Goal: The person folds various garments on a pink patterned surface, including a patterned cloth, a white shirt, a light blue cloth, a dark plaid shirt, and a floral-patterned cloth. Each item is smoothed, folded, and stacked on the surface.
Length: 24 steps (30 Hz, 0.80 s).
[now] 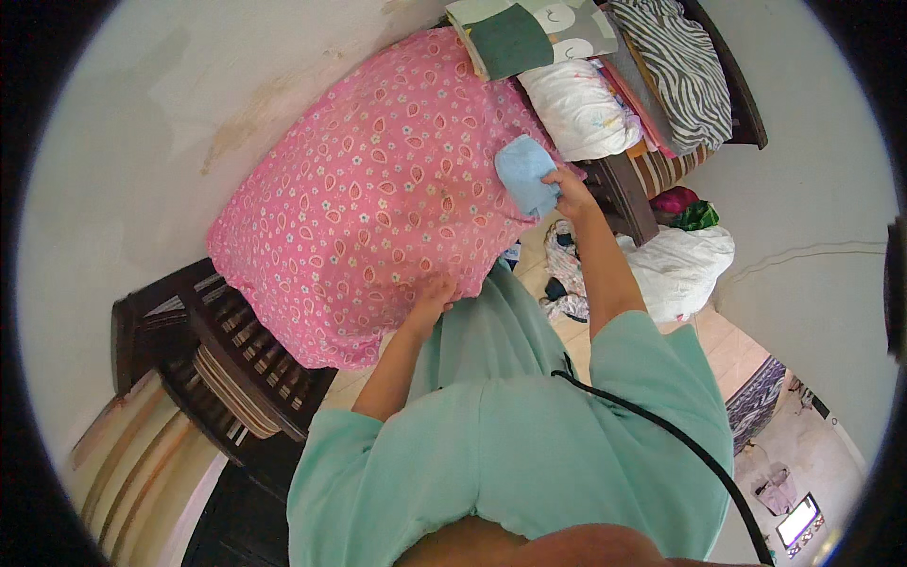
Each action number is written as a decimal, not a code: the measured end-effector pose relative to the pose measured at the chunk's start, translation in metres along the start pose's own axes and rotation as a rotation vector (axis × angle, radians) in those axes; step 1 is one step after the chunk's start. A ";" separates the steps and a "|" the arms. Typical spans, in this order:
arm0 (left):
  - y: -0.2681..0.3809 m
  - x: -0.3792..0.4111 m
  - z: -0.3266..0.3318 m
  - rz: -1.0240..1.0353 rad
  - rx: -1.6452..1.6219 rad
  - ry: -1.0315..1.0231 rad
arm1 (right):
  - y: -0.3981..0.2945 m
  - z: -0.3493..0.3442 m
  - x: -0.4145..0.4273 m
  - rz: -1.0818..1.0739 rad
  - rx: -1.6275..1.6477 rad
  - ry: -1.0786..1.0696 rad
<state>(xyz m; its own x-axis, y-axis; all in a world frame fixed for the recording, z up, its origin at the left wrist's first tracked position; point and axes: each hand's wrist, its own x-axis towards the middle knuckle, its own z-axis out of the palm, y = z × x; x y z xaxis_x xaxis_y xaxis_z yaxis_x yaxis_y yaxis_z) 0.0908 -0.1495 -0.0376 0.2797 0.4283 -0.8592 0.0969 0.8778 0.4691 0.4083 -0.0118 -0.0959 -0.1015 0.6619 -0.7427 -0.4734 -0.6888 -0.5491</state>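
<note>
A pink cloth with a paisley and flower print (pixel 368 184) covers a wide surface in front of me. My right hand (pixel 569 190) grips the edge of a folded light blue cloth (pixel 526 173), which lies against the pink cloth's right side. Near the pink cloth's lower edge, my left hand (pixel 434 298) rests on the fabric with its fingers slightly bent and holds nothing that I can see.
Folded zebra-striped fabric (pixel 680 78), a white bundle (pixel 577 110) and a green and grey printed item (pixel 531 39) are stacked at the upper right. A dark wooden frame (pixel 241 340) stands lower left. A white sack (pixel 680 273) lies right. A black cable (pixel 659 425) crosses my clothing.
</note>
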 end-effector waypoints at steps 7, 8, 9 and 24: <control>-0.025 0.012 0.003 -0.051 0.037 0.007 | 0.028 -0.036 0.049 -0.187 0.160 0.404; -0.028 0.015 0.004 -0.058 0.040 -0.008 | 0.040 -0.047 0.057 -0.238 0.265 0.450; -0.032 0.018 0.005 -0.064 0.043 -0.024 | 0.047 -0.056 0.064 -0.271 0.195 0.420; -0.042 0.017 0.022 -0.059 0.109 -0.033 | 0.063 0.004 0.036 -0.652 -1.806 0.658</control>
<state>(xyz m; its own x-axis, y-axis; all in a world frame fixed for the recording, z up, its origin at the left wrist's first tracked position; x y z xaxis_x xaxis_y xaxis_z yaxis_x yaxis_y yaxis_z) 0.1122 -0.1835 -0.0677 0.3019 0.3676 -0.8796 0.2171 0.8719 0.4389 0.3712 -0.0298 -0.1557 0.1560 0.9840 -0.0865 0.9803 -0.1650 -0.1086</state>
